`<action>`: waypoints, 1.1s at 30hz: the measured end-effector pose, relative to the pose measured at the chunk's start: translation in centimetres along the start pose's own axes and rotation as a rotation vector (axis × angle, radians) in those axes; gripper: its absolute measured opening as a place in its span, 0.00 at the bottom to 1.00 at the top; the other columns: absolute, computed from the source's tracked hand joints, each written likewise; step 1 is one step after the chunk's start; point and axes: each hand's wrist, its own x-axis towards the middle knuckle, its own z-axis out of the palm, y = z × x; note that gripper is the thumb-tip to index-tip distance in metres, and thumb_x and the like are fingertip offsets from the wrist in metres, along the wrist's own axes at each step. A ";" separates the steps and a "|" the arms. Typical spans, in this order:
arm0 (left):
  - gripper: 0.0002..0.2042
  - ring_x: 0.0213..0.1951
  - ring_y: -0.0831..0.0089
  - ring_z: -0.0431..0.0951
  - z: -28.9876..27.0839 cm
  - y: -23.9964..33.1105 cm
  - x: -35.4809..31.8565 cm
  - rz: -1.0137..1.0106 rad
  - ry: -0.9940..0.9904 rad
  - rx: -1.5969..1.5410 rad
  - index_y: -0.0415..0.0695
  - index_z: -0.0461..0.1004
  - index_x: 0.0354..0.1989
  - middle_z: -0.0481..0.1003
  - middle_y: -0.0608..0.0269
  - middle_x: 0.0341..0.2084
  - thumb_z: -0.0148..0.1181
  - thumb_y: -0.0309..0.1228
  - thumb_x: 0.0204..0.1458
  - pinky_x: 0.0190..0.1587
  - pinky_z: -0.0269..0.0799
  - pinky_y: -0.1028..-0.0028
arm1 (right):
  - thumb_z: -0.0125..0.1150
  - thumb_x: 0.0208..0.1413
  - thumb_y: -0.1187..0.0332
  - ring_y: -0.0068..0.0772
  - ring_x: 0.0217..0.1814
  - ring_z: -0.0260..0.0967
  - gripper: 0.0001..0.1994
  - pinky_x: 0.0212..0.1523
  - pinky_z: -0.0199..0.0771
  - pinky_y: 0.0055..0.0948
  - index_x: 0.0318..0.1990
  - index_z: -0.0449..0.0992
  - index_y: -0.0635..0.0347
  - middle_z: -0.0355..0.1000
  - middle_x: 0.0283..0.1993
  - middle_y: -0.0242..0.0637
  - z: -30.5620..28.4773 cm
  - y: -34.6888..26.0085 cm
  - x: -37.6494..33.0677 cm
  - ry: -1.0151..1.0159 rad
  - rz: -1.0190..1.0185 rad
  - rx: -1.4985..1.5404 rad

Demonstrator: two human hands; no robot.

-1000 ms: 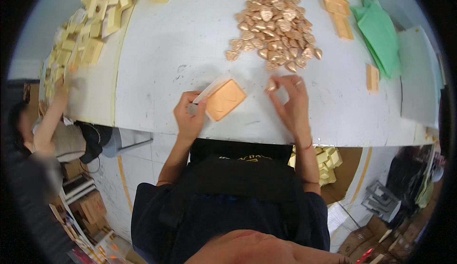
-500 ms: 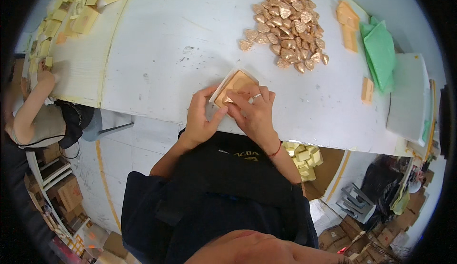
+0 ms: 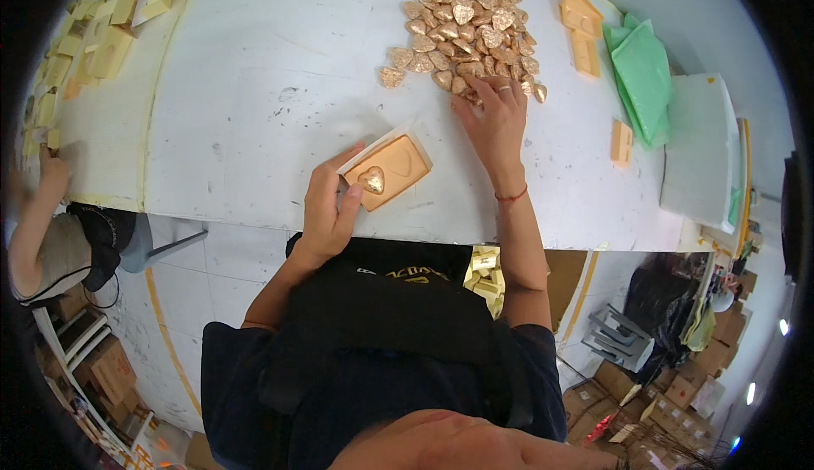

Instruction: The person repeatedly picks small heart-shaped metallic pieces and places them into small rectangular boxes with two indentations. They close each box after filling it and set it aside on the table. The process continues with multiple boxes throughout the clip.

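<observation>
My left hand (image 3: 329, 207) is closed around a small open box (image 3: 413, 188), thumb at the near edge and fingers along the far side. The box has white outer walls and an orange-tan insert with two heart-shaped hollows. One gold foil-wrapped heart (image 3: 371, 180) fills the left hollow, by my thumb; the right hollow holds nothing. To the right, my right hand (image 3: 496, 114) reaches to the near edge of a pile of gold foil-wrapped hearts (image 3: 475, 25). Its thumb and forefinger are apart at the hearts, with the fingertips partly hidden among them.
Pale yellow boxes (image 3: 110, 50) crowd the far left, near another person's arm (image 3: 42, 190). Orange inserts (image 3: 585, 53), green plastic sheeting (image 3: 640, 80) and a white bin (image 3: 699, 156) stand at the right. Yellow pieces (image 3: 483, 279) sit below the table's front edge.
My right hand has left the box and moved right and away to the pile. The heart in the left hollow is now uncovered. My left hand still holds the box, and the view has shifted.
</observation>
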 end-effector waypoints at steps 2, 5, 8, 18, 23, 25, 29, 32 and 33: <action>0.21 0.57 0.58 0.70 -0.1 0.0 0.0 0.010 0.010 0.002 0.36 0.66 0.62 0.70 0.48 0.60 0.49 0.30 0.62 0.60 0.63 0.64 | 0.73 0.44 0.69 0.42 0.49 0.66 0.18 0.50 0.65 0.39 0.46 0.81 0.57 0.75 0.42 0.38 0.2 -0.1 0.3 -0.023 0.019 -0.056; 0.20 0.57 0.57 0.70 -0.2 0.2 0.0 0.004 -0.002 0.000 0.37 0.67 0.61 0.70 0.49 0.60 0.50 0.30 0.61 0.60 0.63 0.64 | 0.72 0.44 0.71 0.42 0.48 0.67 0.17 0.51 0.65 0.40 0.45 0.81 0.56 0.75 0.42 0.37 -1.5 -1.3 0.1 -0.037 0.043 0.098; 0.19 0.57 0.55 0.70 -0.8 0.3 0.3 -0.001 -0.042 -0.011 0.37 0.69 0.60 0.71 0.49 0.58 0.50 0.30 0.61 0.61 0.62 0.63 | 0.71 0.43 0.75 0.41 0.48 0.69 0.18 0.51 0.68 0.39 0.45 0.81 0.54 0.76 0.44 0.35 -5.7 -4.5 -1.5 -0.224 -0.014 0.487; 0.21 0.59 0.52 0.67 -1.0 1.1 2.8 0.037 -0.178 0.117 0.41 0.68 0.63 0.72 0.52 0.57 0.45 0.27 0.61 0.66 0.57 0.57 | 0.72 0.44 0.68 0.36 0.49 0.68 0.16 0.45 0.63 0.34 0.43 0.80 0.56 0.75 0.46 0.31 -4.8 -7.5 -3.2 -0.304 -0.368 0.053; 0.21 0.60 0.52 0.66 -0.7 0.9 2.7 0.021 -0.207 0.051 0.40 0.68 0.63 0.71 0.52 0.59 0.46 0.29 0.61 0.67 0.56 0.56 | 0.76 0.44 0.62 0.43 0.58 0.64 0.18 0.51 0.58 0.41 0.41 0.79 0.57 0.71 0.55 0.34 -3.5 -9.1 -5.5 -0.181 -0.062 0.010; 0.20 0.51 0.53 0.73 -0.7 0.9 2.9 0.049 -0.175 0.068 0.38 0.69 0.61 0.75 0.50 0.51 0.49 0.28 0.60 0.65 0.59 0.55 | 0.75 0.44 0.64 0.46 0.63 0.61 0.17 0.55 0.56 0.44 0.42 0.80 0.55 0.69 0.58 0.34 -3.1 -9.6 -5.8 -0.192 -0.051 0.024; 0.21 0.61 0.50 0.66 -1.1 0.9 3.3 0.010 -0.256 0.052 0.38 0.67 0.62 0.71 0.53 0.60 0.43 0.29 0.61 0.68 0.54 0.55 | 0.74 0.44 0.68 0.49 0.70 0.56 0.16 0.60 0.52 0.49 0.43 0.80 0.50 0.68 0.62 0.35 -3.3 -8.9 -5.9 -0.232 -0.052 0.042; 0.21 0.61 0.49 0.66 -0.9 0.6 3.2 0.055 -0.248 0.035 0.39 0.66 0.63 0.71 0.53 0.60 0.43 0.30 0.62 0.69 0.53 0.55 | 0.72 0.43 0.71 0.50 0.70 0.56 0.18 0.62 0.50 0.50 0.45 0.81 0.46 0.68 0.63 0.35 -3.0 -8.7 -6.5 -0.191 -0.028 0.077; 0.22 0.61 0.50 0.66 -0.9 0.4 3.1 0.064 -0.247 0.045 0.39 0.66 0.63 0.71 0.53 0.60 0.43 0.30 0.62 0.69 0.53 0.55 | 0.72 0.43 0.72 0.50 0.70 0.56 0.18 0.62 0.50 0.50 0.45 0.81 0.45 0.68 0.63 0.35 -3.0 -8.7 -6.5 -0.190 -0.030 0.069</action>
